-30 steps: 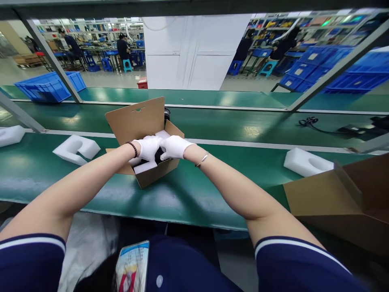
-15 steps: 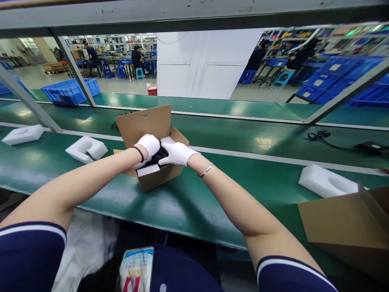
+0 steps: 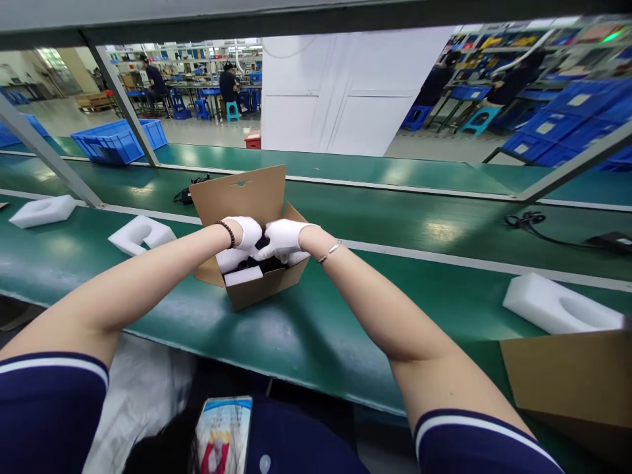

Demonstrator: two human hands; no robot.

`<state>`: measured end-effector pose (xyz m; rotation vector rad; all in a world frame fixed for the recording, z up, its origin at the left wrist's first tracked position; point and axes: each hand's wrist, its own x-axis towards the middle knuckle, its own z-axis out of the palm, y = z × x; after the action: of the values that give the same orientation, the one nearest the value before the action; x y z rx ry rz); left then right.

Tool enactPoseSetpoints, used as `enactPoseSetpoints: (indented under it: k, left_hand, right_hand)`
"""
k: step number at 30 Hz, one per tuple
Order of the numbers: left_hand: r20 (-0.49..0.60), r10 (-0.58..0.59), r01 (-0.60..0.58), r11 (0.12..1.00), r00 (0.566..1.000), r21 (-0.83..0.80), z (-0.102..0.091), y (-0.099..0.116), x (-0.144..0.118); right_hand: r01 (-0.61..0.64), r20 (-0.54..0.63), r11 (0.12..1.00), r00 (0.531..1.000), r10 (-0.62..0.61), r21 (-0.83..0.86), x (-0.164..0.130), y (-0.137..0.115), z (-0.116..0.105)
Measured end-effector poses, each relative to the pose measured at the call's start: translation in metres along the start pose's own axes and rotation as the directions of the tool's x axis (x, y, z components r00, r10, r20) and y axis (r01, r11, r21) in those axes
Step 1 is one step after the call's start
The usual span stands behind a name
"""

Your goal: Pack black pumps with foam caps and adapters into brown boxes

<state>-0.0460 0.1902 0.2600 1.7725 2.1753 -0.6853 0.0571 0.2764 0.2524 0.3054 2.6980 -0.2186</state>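
Note:
An open cardboard box (image 3: 266, 289) stands on the green bench with its lid (image 3: 241, 194) raised at the back. White foam (image 3: 243, 276) lines its inside, and dark contents (image 3: 271, 264) lie between the foam pieces; their kind is hard to make out. Both my hands wear white gloves and reach into the box. My left hand (image 3: 246, 233) is closed with knuckles up, its fingertips hidden. Close against it, my right hand (image 3: 285, 237) is curled, thumb toward the left hand. What the fingers grip is covered by the gloves.
Cut foam pieces (image 3: 43, 211) (image 3: 141, 235) lie left, another foam piece (image 3: 560, 304) right beside a second cardboard box (image 3: 573, 368). Black adapters with cables (image 3: 185, 195) (image 3: 612, 242) lie on the belt behind. A blue crate (image 3: 118, 141) stands beyond; slanted metal posts (image 3: 118, 99) frame the bench.
My right hand has curled from a spread grip and moved closer to my left hand. Less of the black contents shows between them. The whole view has shifted slightly.

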Motion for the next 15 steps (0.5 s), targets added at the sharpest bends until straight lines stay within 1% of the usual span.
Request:
enactPoseSetpoints:
  k: [2,4,7,11,13,15]
  left_hand:
    - [-0.026,-0.034,0.033,0.999,0.999,-0.033,0.002,0.006,0.002]
    - [-0.046,-0.038,0.036,0.998,0.998,-0.043,0.005,0.007,0.003]
    - [-0.05,0.014,-0.015,0.999,0.999,-0.028,0.009,0.003,0.003]
    - [-0.027,0.084,-0.085,0.996,0.996,-0.019,0.007,-0.004,0.009]
    - [-0.041,0.103,-0.104,0.994,0.994,-0.034,0.004,-0.006,0.011]
    - [-0.093,0.108,-0.114,0.991,0.99,-0.062,0.003,-0.011,0.007]
  right_hand:
    - [-0.029,-0.037,1.0,0.999,0.029,0.005,0.006,-0.002,-0.004]
    - [-0.059,-0.084,0.998,0.995,0.057,-0.019,0.011,-0.007,-0.002]
    - [-0.079,-0.153,0.996,0.986,0.07,-0.051,0.011,-0.011,0.009]
    - [-0.01,-0.318,0.998,0.948,-0.011,-0.066,0.006,-0.006,0.025]
    - [0.021,-0.343,0.998,0.938,-0.041,-0.062,0.002,-0.004,0.03]
    - [0.019,-0.343,0.998,0.939,-0.036,-0.054,-0.002,-0.006,0.032]
